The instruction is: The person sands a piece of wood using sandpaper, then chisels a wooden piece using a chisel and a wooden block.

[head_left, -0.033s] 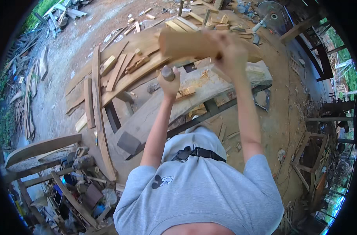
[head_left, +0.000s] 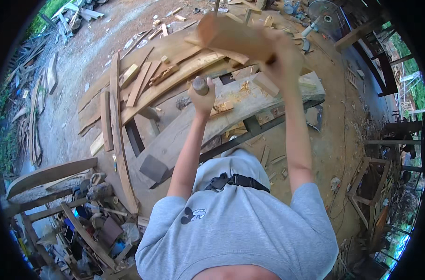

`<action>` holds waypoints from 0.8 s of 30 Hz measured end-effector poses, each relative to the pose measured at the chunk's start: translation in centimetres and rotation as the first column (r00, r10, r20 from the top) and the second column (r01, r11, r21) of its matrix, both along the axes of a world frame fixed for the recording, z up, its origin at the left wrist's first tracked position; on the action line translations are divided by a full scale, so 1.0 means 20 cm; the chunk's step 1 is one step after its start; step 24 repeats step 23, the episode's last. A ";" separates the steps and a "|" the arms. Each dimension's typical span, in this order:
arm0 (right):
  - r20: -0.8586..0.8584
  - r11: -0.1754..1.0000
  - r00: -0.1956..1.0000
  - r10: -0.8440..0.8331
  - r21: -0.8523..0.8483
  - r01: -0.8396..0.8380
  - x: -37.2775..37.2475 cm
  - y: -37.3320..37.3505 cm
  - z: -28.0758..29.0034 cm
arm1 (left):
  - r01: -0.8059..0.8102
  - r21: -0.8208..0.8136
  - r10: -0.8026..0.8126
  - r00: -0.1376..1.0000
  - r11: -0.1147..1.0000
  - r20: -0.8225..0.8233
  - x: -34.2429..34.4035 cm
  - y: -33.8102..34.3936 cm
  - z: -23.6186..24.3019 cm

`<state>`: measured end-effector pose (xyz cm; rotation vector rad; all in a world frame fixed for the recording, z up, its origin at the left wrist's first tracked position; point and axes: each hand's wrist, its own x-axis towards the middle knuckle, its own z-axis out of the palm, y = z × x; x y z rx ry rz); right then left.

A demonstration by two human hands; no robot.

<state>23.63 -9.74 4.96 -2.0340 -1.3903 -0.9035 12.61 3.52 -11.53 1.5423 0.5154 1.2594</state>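
Observation:
My left hand point(head_left: 203, 101) is wrapped round an upright chisel point(head_left: 200, 86); only the round end of its handle shows, and the blade is hidden below my fist. A small block of pale wood point(head_left: 222, 108) lies beside that hand on the thick plank bench point(head_left: 170, 137). Raised beyond and to the right, my right hand point(head_left: 285, 60) grips a wooden mallet point(head_left: 233, 39). The mallet's broad head points left, above and apart from the chisel's handle. Motion blurs both the mallet and my right hand.
Loose boards point(head_left: 159, 88) and offcuts cover the far left of the work area. Wood shavings point(head_left: 244, 88) lie on the bench near a pale block point(head_left: 265, 84). A dark block point(head_left: 153, 169) sits at its near left end. A fan point(head_left: 323, 19) stands at the far right.
The mallet has risen away from the chisel's handle, moving up and slightly right with its head tilted. My left hand and the chisel stay nearly in place.

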 end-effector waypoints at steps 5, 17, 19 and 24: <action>-0.558 0.767 0.693 0.456 0.642 0.013 -0.08 -0.02 -0.02 | -0.028 0.021 0.028 0.999 0.999 0.018 0.00 -0.01 -0.02; -0.370 0.915 0.886 0.282 0.382 -0.131 -0.10 -0.03 -0.01 | 0.011 -0.154 -0.006 0.999 0.988 0.032 -0.07 0.03 -0.03; -0.579 0.868 0.727 0.370 0.494 -0.049 -0.16 -0.03 -0.06 | -0.024 0.003 0.024 0.998 1.000 0.065 -0.07 0.01 -0.04; -0.244 0.979 0.953 0.180 -0.049 -0.198 -0.20 0.01 -0.18 | -0.060 0.111 0.040 0.984 0.992 0.174 -0.02 -0.02 -0.06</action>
